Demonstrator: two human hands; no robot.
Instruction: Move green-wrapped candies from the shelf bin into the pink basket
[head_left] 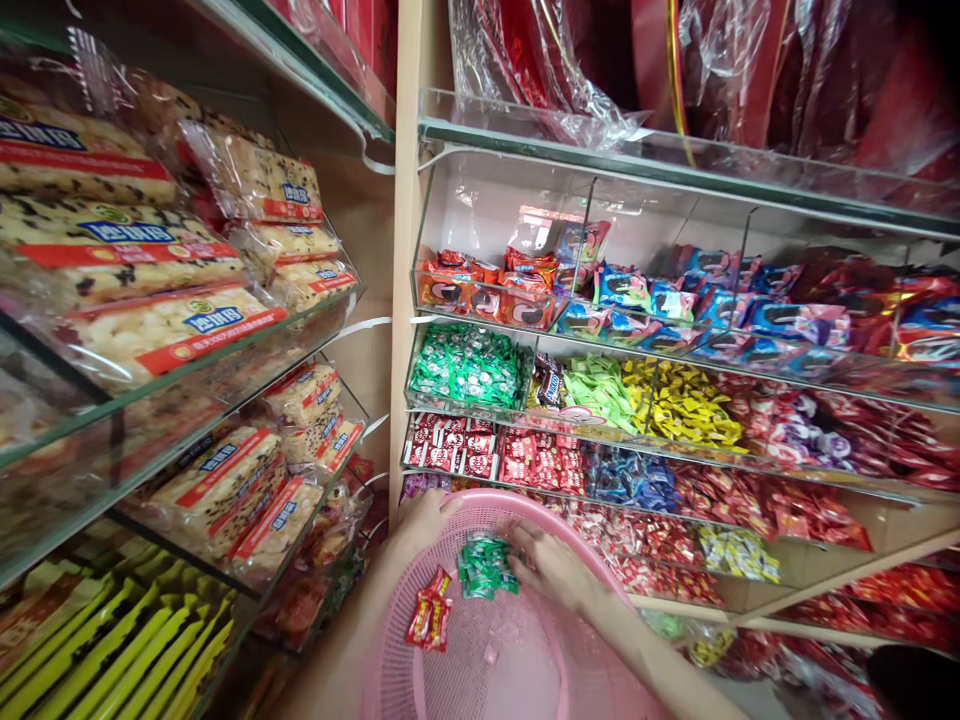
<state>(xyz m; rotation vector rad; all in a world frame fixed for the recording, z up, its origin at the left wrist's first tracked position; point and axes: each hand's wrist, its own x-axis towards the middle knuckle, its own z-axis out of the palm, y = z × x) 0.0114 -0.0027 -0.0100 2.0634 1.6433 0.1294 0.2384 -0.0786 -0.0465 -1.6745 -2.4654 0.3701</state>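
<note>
A pink plastic basket with mesh walls sits low in front of me, at the foot of the candy shelves. At its far left rim, my left hand is closed on the edge. My right hand reaches inside over the right wall, its fingers apart and bent at the right side of a small pile of green-wrapped candies. Its fingertips are slightly blurred, and I cannot tell whether they touch the pile. Left of the pile lie a few red-and-yellow wrapped candies. A small pale piece is on the basket floor.
Ahead, clear-fronted shelves hold green candies, yellow candies and red packets. To the left, a glass shelf edge juts out beneath wrapped puffed-rice bars. A wooden post stands between the shelf units.
</note>
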